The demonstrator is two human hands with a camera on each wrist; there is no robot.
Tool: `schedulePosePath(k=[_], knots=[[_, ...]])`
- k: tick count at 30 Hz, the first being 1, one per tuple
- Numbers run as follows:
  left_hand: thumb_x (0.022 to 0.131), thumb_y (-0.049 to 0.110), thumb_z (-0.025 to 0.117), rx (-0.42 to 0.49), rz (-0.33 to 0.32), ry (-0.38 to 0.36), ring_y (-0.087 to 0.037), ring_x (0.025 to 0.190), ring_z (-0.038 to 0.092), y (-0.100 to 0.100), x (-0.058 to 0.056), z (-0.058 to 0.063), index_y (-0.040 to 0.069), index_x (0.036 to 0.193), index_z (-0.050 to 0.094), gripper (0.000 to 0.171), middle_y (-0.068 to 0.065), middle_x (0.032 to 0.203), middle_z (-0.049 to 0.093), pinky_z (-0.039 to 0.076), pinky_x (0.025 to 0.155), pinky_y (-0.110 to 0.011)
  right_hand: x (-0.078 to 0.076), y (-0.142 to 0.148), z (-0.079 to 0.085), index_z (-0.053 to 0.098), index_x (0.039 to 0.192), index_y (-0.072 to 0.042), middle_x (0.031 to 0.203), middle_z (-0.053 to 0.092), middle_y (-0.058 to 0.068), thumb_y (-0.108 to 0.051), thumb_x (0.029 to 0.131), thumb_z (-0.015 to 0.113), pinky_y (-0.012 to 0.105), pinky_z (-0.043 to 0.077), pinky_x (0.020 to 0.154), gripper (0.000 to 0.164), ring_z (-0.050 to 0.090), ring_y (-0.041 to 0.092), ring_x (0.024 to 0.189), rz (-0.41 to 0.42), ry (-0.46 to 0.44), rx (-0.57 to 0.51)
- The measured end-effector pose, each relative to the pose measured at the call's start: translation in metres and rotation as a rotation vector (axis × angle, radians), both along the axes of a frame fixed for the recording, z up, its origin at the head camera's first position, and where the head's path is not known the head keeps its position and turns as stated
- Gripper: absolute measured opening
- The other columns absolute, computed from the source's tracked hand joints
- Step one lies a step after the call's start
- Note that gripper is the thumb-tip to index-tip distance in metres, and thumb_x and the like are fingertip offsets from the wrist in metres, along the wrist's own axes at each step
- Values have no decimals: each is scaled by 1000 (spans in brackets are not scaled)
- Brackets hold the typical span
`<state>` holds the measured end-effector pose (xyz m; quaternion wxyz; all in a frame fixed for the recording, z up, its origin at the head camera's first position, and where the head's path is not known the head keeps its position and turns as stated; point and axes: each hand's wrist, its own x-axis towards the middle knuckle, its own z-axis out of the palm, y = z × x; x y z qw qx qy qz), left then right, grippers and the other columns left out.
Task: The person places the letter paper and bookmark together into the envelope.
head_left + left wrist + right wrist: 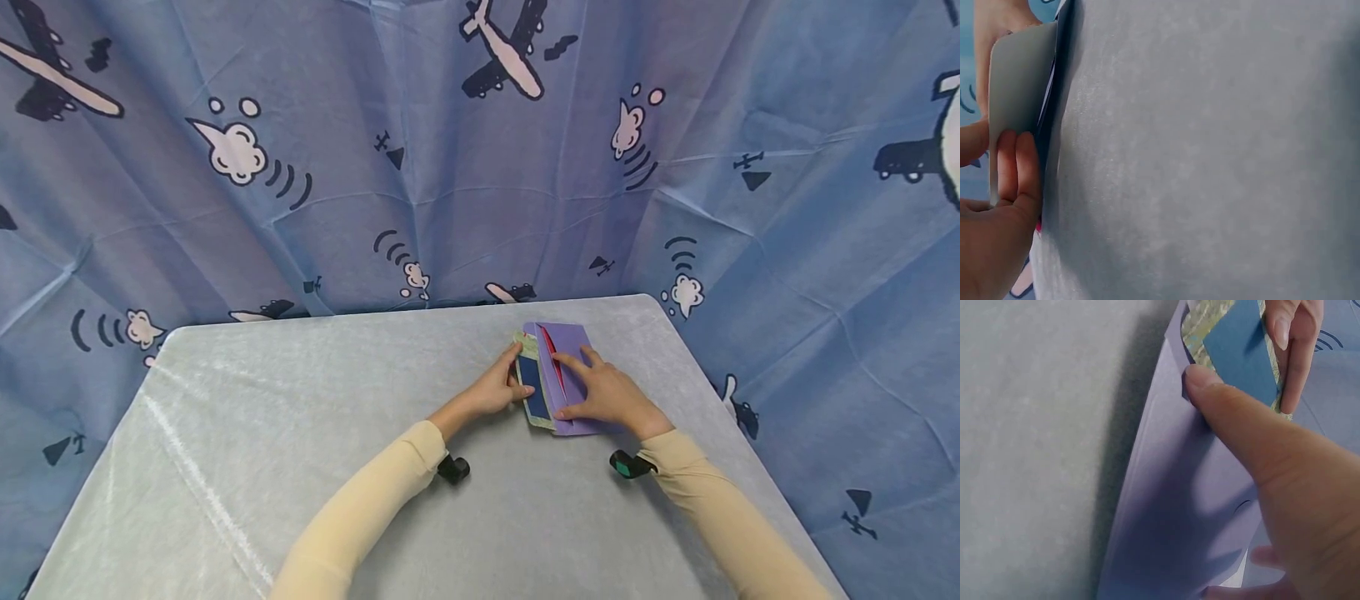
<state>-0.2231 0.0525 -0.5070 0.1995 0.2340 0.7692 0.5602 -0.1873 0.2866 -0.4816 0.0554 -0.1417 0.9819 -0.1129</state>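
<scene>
A flat card [528,371] with a green patterned border and dark blue middle sits partly in the mouth of a purple envelope [574,390]. A red strip [550,342] shows along a slit in the envelope. My left hand [491,387] pinches the card's outer edge, thumb on the front and fingers against its plain grey back [1022,69]. Over the envelope spreads my right hand [611,396], gripping it with the thumb [1235,409] at the mouth's edge beside the card. The card's inner end is hidden inside the envelope.
A pale grey cloth covers the table [300,400]. Behind it and to the right hangs a blue curtain [450,167] printed with planes and clouds. Small dark wrist cameras hang by the left sleeve [375,500] and the right sleeve [720,508].
</scene>
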Motion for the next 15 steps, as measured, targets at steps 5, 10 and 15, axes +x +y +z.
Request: schedulePosePath(k=[5,10,15], knots=[[91,5,67,-18,14,32,-5,64,47,3,-4,1,0,158,11,87,-20,160,22,40,56,-16,0,1,1,34,153,-28,153,30,38,-66,66,80,70,46,92,105,52,63,119,2,-10,-2],[92,6,67,-32,11,27,-6,63,48,5,-7,3,2,158,11,87,-18,160,22,41,56,-17,0,2,1,34,154,-27,153,29,38,-68,67,79,70,46,92,106,52,63,119,11,-11,-5],[92,4,66,1,13,4,-6,62,48,6,-9,2,1,158,9,87,-22,151,33,42,55,-18,-1,4,0,34,154,-28,153,30,38,-68,66,79,69,46,93,107,52,62,119,14,-10,-7]])
